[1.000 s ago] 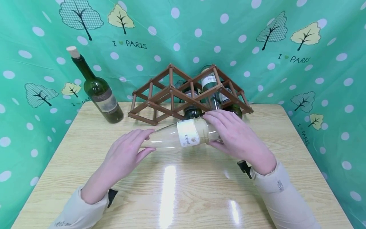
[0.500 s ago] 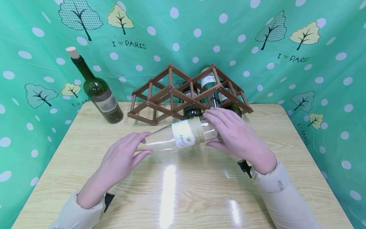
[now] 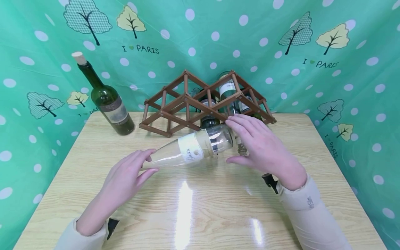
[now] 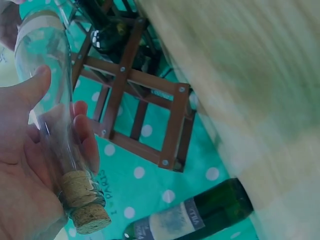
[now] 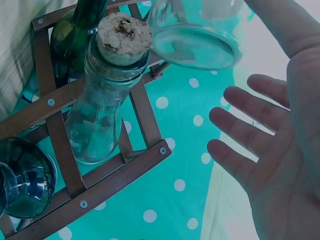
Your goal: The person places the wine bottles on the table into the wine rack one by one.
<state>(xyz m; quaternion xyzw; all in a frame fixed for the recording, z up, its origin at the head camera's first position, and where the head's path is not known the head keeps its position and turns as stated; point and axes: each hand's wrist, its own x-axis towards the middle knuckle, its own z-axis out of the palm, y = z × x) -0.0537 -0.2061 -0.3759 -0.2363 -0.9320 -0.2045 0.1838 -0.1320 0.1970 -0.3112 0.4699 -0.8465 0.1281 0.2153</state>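
Drawn toward eight o'clock since a second ago, the clear glass bottle (image 3: 190, 149) is pinched at its corked neck (image 4: 62, 150) by the left hand (image 3: 125, 178); beyond its base (image 3: 227, 137) the right hand (image 3: 264, 149) spreads its fingers (image 5: 245, 135), a racked bottle (image 5: 97, 120) jutting between. From it, a wooden lattice rack (image 3: 186, 99) stands at one o'clock, a green wine bottle (image 3: 114, 109) at ten, on the wood-grained desk (image 3: 150, 218) before polka-dotted cloth (image 3: 203, 31).

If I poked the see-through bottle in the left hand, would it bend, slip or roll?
The clear bottle probably won't bend: it looks like shiny glass, so it could break if dropped. It might slip or swing, since only the left hand grips it, at its narrow end. Laid down, its round sides would likely let it roll.
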